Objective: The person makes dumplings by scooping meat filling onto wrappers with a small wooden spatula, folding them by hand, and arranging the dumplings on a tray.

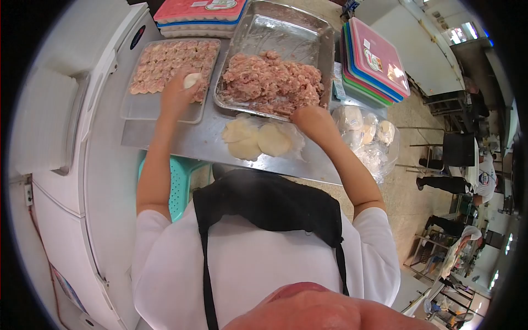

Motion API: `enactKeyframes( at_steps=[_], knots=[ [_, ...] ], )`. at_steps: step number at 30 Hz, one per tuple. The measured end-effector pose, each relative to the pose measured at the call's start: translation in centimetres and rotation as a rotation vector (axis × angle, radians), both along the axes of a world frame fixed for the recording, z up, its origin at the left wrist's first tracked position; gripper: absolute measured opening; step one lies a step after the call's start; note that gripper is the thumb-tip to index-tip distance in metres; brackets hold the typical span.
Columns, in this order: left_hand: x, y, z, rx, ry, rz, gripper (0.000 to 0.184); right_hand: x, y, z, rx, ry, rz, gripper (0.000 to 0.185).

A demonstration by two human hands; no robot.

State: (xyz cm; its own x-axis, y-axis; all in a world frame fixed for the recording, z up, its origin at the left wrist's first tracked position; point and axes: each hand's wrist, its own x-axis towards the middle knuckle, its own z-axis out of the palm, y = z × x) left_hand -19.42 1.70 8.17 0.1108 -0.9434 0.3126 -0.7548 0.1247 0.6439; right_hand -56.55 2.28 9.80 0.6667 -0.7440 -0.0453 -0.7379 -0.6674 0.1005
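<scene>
On the metal tabletop (pixel 184 142), a deep metal pan (pixel 283 34) sits in the middle, with a heap of ground meat (pixel 269 80) in its nearer part. To its left lies a clear plastic tray (pixel 146 108), its far part packed with rows of meat-filled pieces (pixel 168 58), its near strip bare. The left hand (pixel 176 91) is over the right side of this tray, its fingers bent around a small pale dough piece (pixel 192 81); whether the piece touches the tray or the row beneath cannot be told. The right hand (pixel 311 119) is curled at the pan's near right corner, knuckles up; its fingertips are hidden, so how far they are parted, and whether they have hold of anything, cannot be told.

Between the hands, flat dough rounds (pixel 274 143) overlap near the tabletop's front edge, just below the pan. A plastic bag of dough balls (pixel 360 129) lies to the right.

The overlapping rounds could stick together and tear when lifted, since soft dough tends to cling. A tight squeeze by the left fingers might crush the held piece, and lowering it carelessly could press on its close-packed neighbours. The forearms flank the rounds, so a low sweep might drag one over the edge.
</scene>
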Motion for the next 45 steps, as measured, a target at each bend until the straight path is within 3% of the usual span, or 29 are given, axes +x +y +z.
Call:
enactKeyframes(
  at_steps=[3,9,12,14,17,20,23,26,29,30,32,35,38,41,44,45],
  knots=[
    [-0.2,-1.8,0.6,0.291,-0.342,-0.148,0.037,-0.3,-0.4,0.1,0.023,-0.016,-0.022,0.017],
    [-0.5,-4.2,-1.4,0.396,-0.627,-0.293,0.037,0.1,0.8,0.8,0.065,-0.055,-0.152,0.022],
    [-0.4,-5.0,0.5,0.277,-0.601,-0.216,0.035,-0.5,0.7,2.1,0.081,-0.079,-0.218,0.025],
    [-0.7,-5.6,3.6,0.120,-0.312,-0.220,0.031,-1.9,-0.1,2.0,0.077,-0.085,-0.255,0.027],
    [-3.4,-5.2,10.0,0.143,0.447,-0.556,0.032,-2.0,0.0,4.6,0.083,-0.058,-0.294,0.028],
    [-6.2,-7.2,3.1,0.511,0.918,-0.662,0.030,-2.5,0.0,4.7,0.057,-0.093,-0.253,0.028],
    [-9.7,-5.7,-1.5,-0.318,-0.546,-0.691,0.029,-2.9,0.0,5.0,0.027,-0.101,-0.235,0.026],
    [-9.7,-5.0,1.7,-0.358,-0.127,-0.419,0.028,-1.9,-0.6,4.7,-0.008,-0.109,-0.271,0.023],
    [-9.4,-4.2,3.6,-0.067,0.192,-0.389,0.030,0.0,-0.4,0.3,-0.081,-0.032,-0.192,0.020],
    [-9.3,-4.2,3.2,0.029,0.379,-0.340,0.032,1.1,0.6,0.0,-0.024,-0.146,-0.078,0.019],
    [-9.0,-4.5,1.9,0.220,0.754,-0.226,0.035,0.5,0.4,1.4,-0.029,-0.070,-0.117,0.019],
    [-8.5,-3.0,2.1,0.184,0.924,-0.130,0.040,-0.7,0.0,4.8,-0.075,0.006,-0.169,0.018],
    [-7.1,-2.8,1.3,0.190,0.884,-0.185,0.043,-0.8,0.4,4.6,-0.083,0.051,-0.151,0.016],
    [-6.9,-2.0,3.0,0.090,1.442,-0.118,0.039,1.6,0.9,1.3,-0.040,-0.035,-0.065,0.016],
    [-5.2,-2.0,1.8,0.001,1.739,-0.004,0.036,4.3,0.9,0.1,0.007,-0.111,-0.014,0.017],
    [-5.1,-1.9,1.8,-0.014,1.630,0.031,0.036,5.2,0.5,-0.3,0.030,-0.111,-0.013,0.018]
  ],
)
